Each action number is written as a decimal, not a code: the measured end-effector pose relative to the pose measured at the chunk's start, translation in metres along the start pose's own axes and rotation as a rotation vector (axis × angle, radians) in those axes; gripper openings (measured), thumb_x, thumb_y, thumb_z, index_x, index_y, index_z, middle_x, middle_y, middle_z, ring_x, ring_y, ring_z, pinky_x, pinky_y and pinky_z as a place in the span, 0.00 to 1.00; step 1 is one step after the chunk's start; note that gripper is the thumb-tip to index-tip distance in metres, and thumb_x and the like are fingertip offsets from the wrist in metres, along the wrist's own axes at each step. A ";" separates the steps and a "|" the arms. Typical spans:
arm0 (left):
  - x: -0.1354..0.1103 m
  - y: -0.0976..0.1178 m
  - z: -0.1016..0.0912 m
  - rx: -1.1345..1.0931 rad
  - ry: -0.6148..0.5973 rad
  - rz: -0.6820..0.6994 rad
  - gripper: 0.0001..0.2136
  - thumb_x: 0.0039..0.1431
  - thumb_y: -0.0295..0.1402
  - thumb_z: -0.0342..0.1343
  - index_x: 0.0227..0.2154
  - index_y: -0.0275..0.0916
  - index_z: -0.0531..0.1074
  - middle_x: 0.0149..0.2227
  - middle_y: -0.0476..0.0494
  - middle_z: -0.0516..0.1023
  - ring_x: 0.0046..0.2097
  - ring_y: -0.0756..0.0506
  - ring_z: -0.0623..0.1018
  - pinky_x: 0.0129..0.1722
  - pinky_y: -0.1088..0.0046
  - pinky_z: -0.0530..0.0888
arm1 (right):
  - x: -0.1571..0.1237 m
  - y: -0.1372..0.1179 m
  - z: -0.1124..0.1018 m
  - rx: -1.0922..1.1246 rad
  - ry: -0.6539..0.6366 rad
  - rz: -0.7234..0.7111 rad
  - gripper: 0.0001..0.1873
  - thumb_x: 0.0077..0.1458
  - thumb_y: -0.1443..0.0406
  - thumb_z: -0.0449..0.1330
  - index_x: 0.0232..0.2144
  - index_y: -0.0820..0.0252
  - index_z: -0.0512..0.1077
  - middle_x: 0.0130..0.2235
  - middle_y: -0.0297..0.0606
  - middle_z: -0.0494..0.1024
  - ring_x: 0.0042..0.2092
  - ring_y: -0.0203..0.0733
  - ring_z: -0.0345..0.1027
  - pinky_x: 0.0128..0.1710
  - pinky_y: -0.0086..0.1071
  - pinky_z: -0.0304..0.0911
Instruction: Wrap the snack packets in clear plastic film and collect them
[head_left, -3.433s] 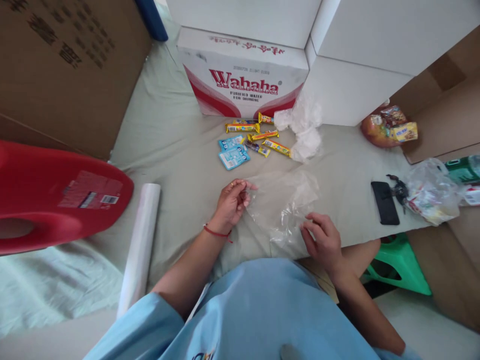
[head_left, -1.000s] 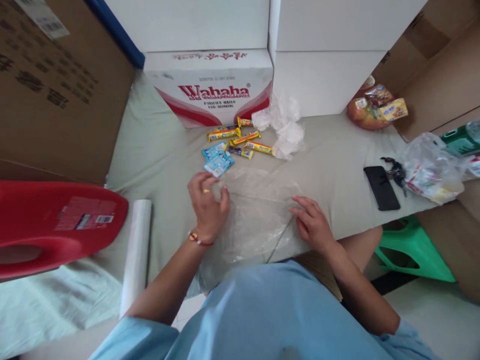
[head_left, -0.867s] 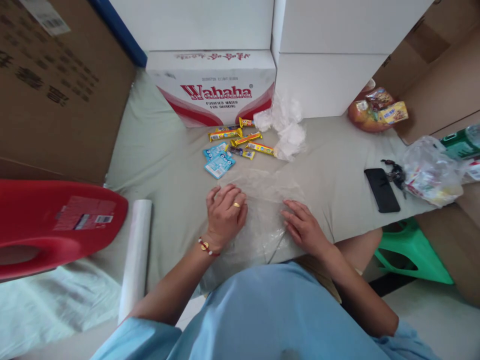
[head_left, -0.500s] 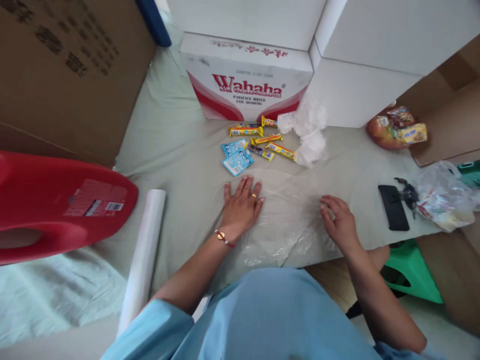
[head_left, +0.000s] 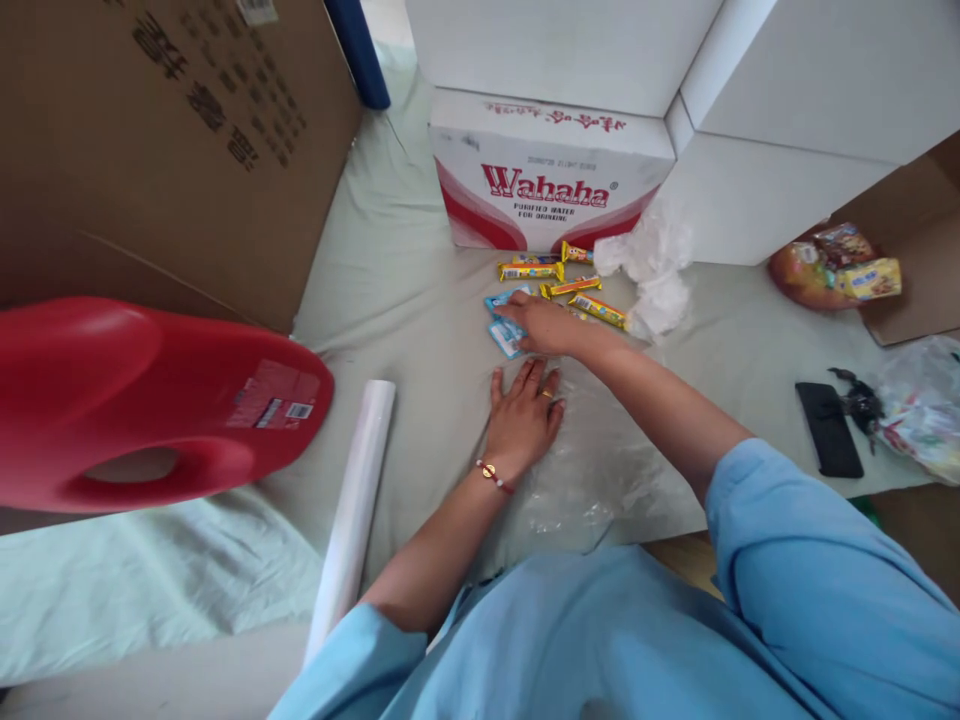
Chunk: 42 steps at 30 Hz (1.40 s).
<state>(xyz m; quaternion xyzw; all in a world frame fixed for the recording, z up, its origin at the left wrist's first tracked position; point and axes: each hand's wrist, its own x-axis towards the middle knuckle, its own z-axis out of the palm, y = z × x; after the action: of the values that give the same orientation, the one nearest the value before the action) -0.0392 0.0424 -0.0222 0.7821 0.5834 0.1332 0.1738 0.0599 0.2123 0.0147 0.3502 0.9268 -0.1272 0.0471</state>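
Note:
My left hand (head_left: 525,415) lies flat with its fingers spread on a clear plastic bag (head_left: 607,455) on the cloth-covered table. It wears a gold ring and a red bracelet. My right hand (head_left: 540,322) reaches across to the blue packets (head_left: 505,340), fingers apart and resting over them, partly hiding them. Whether it has gripped one does not show. Just beyond lie several yellow-wrapped snack bars (head_left: 531,271). A crumpled white plastic bag (head_left: 660,265) sits at their right end.
Behind the snacks stands a Wahaha water carton (head_left: 551,185). To my left are a red plastic jug (head_left: 247,350), a white roll (head_left: 352,510) and a large brown box (head_left: 225,200). On the right are a black phone (head_left: 829,430), keys (head_left: 861,402) and a bag of snacks (head_left: 817,265).
My right hand has moved from beside the clear bag, forward and left onto the blue packets. My left hand stays flat on the bag. The view has shifted left.

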 end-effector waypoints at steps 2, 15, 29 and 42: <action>0.000 0.000 -0.001 -0.001 -0.007 0.000 0.24 0.75 0.42 0.45 0.69 0.45 0.67 0.75 0.38 0.62 0.76 0.36 0.60 0.75 0.36 0.46 | -0.001 0.001 -0.005 -0.037 -0.047 0.032 0.28 0.58 0.66 0.71 0.60 0.67 0.74 0.59 0.56 0.73 0.55 0.56 0.73 0.55 0.42 0.67; -0.001 -0.001 0.001 0.016 0.001 0.007 0.24 0.75 0.42 0.44 0.69 0.46 0.67 0.75 0.39 0.61 0.76 0.37 0.59 0.75 0.36 0.47 | 0.048 0.041 -0.014 -0.060 -0.009 -0.013 0.21 0.58 0.63 0.72 0.53 0.60 0.78 0.62 0.51 0.74 0.70 0.66 0.53 0.69 0.62 0.48; -0.001 -0.002 0.003 0.013 0.011 0.010 0.24 0.76 0.42 0.43 0.70 0.45 0.65 0.75 0.39 0.61 0.76 0.38 0.59 0.75 0.36 0.45 | -0.058 0.023 -0.004 0.058 0.235 0.132 0.18 0.74 0.61 0.50 0.57 0.63 0.73 0.55 0.51 0.76 0.51 0.52 0.73 0.51 0.41 0.66; 0.001 -0.003 0.006 0.049 0.038 0.009 0.24 0.74 0.42 0.46 0.69 0.46 0.67 0.75 0.34 0.61 0.76 0.34 0.60 0.73 0.34 0.50 | -0.201 0.001 0.028 0.416 -0.097 -0.084 0.16 0.69 0.54 0.61 0.36 0.59 0.76 0.36 0.40 0.79 0.39 0.43 0.71 0.40 0.33 0.63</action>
<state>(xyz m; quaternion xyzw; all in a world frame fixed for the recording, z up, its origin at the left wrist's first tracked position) -0.0390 0.0438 -0.0290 0.7861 0.5861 0.1345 0.1428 0.2115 0.0778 0.0228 0.3071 0.8910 -0.3341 0.0132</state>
